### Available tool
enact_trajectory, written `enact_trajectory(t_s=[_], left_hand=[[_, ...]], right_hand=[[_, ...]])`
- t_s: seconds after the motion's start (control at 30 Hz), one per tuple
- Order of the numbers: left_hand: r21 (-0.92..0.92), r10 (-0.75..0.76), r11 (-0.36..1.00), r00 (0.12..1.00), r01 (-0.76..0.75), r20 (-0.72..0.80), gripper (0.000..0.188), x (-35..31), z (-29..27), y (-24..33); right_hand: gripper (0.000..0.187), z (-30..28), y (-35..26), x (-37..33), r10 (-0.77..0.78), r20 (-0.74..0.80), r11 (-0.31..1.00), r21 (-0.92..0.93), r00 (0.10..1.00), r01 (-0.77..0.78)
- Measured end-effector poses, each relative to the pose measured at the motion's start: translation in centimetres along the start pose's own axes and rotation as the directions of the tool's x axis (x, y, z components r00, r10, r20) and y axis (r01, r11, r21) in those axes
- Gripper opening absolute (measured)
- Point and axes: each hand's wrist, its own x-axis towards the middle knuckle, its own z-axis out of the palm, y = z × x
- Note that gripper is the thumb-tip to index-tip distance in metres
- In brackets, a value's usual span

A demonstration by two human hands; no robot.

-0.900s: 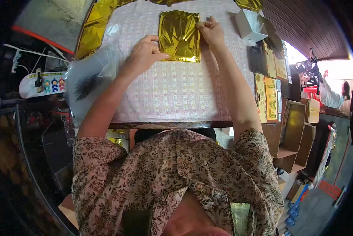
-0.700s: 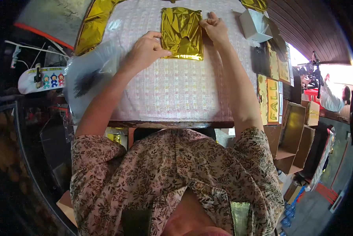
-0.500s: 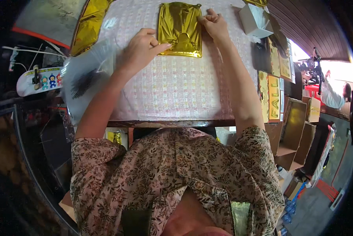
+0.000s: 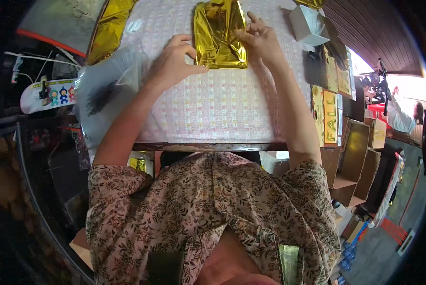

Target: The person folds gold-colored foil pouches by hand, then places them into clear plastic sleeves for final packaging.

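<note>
- One gold foil pouch [image 4: 218, 45], between both hands on the checked cloth [image 4: 213, 111]; long axis pointing away from the body.
- Right hand [image 4: 262, 42] seemingly nearer, with fingertips over the pouch's right edge (pinching or merely resting, cannot tell).
- Left hand [image 4: 172, 64] loosely spread, with thumb at the pouch's near-left corner; not clenched.
- Left of the left hand: one long gold foil piece [image 4: 109, 33], clear plastic [image 4: 127, 78], uncounted.
- Right of the right hand: one white box [image 4: 305, 26].
</note>
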Motion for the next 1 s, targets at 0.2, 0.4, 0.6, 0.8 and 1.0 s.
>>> enact_trajectory(t_s=[0.2,0.4,0.6,0.8,1.0], left_hand=[[0.024,0.042,0.999,0.995,-0.040,-0.094,0.042,-1.1,0.5,0.7],[-0.140,0.295,0.947,0.955,-0.290,0.016,0.023,-1.7,-0.7,-0.6],[-0.062,0.218,0.975,0.975,-0.214,0.054,0.021,-2.0,-0.7,-0.2],[-0.086,0.224,0.973,0.963,-0.213,0.150,0.024,1.6,-1.7,-1.3],[0.084,0.380,0.922,0.924,-0.377,-0.026,0.029,4.4,-1.9,2.3]], right_hand=[[0.017,-1.5,-4.1,-4.9,-0.115,0.105,0.992,0.067,0.988,0.109],[0.019,-2.0,-6.4,-10.5,-0.383,0.268,0.905,-0.083,0.884,0.417],[0.010,-1.7,-5.2,-13.9,-0.391,0.453,0.768,-0.319,0.801,0.556],[0.018,-1.8,-3.2,-11.7,-0.433,0.424,0.726,-0.360,0.796,0.586],[0.048,-2.8,-3.4,-12.3,-0.367,0.446,0.756,-0.369,0.816,0.541]])
